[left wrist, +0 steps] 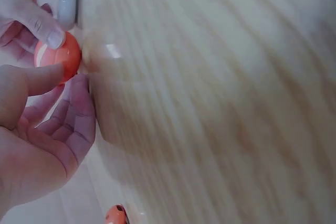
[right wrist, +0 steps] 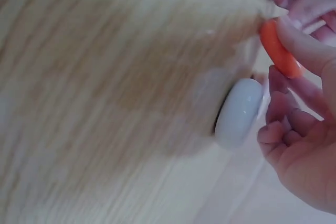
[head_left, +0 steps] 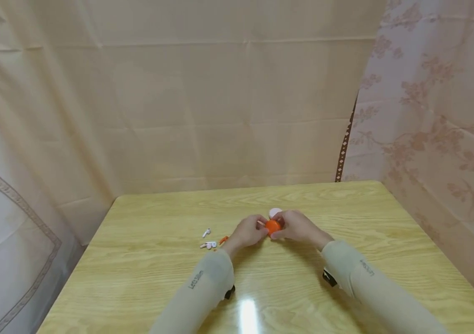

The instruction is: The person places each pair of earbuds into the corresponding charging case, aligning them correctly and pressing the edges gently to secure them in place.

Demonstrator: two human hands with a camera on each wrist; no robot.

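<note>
Both hands meet over a small round orange earbud case [head_left: 272,227], a little above the table. My left hand [head_left: 248,231] pinches its left side between thumb and fingers. From the other side my right hand [head_left: 300,227] grips it, the thumb lying on the case's face in the left wrist view. Edge-on in the right wrist view, the orange case shows no visible opening. Just behind the hands a white round case [right wrist: 239,113] rests on the table. By the left wrist lie an orange earbud [head_left: 223,240] and several white earbuds [head_left: 209,245].
The wood-grain table [head_left: 157,287] reaches back to a beige curtain [head_left: 237,111]. A flowered curtain [head_left: 441,116] hangs along the right side. One white earbud [head_left: 206,232] lies slightly apart, behind the others.
</note>
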